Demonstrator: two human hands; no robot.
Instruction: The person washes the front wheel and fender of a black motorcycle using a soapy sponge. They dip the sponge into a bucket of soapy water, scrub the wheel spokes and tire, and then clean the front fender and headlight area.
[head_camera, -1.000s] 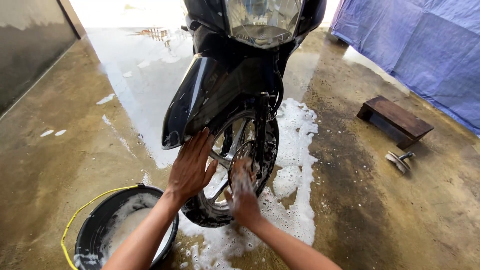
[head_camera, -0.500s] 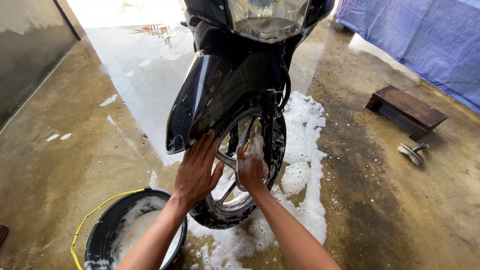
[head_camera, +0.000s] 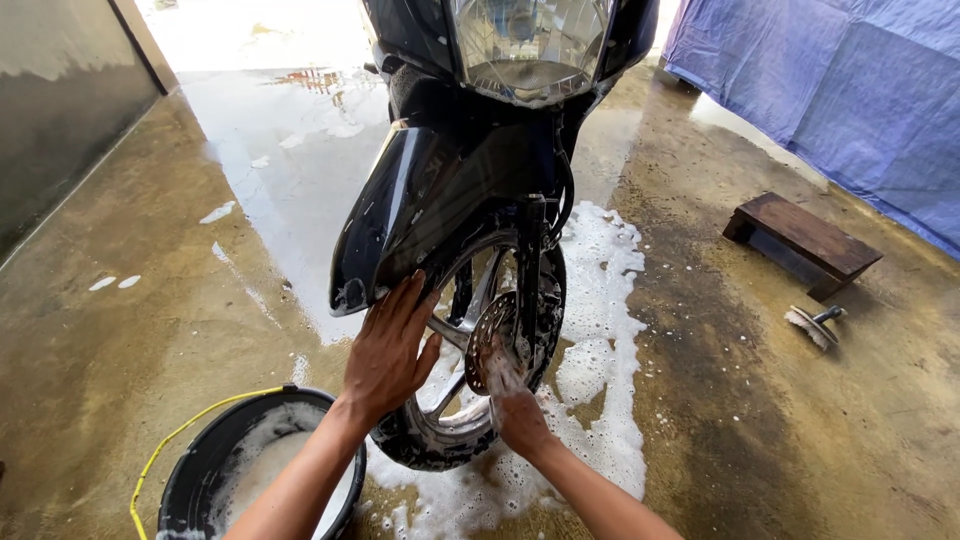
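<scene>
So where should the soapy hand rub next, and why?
Probably a little further round the brake disc. The right hand is soapy and pressed by it, the left hand steadies the tyre, and the spokes beside it look less foamy.

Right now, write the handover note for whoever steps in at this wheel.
Left hand: flat, fingers spread on the front tyre just under the black mudguard. Right hand: soapy, pressed at the brake disc; whether it grips a sponge cannot be told. Black bucket of suds stands beside the left forearm. Scrub brush lies unused by the wooden stool. Done: wheel lathered, foam on the floor. Left: suds not yet rinsed off.
</scene>
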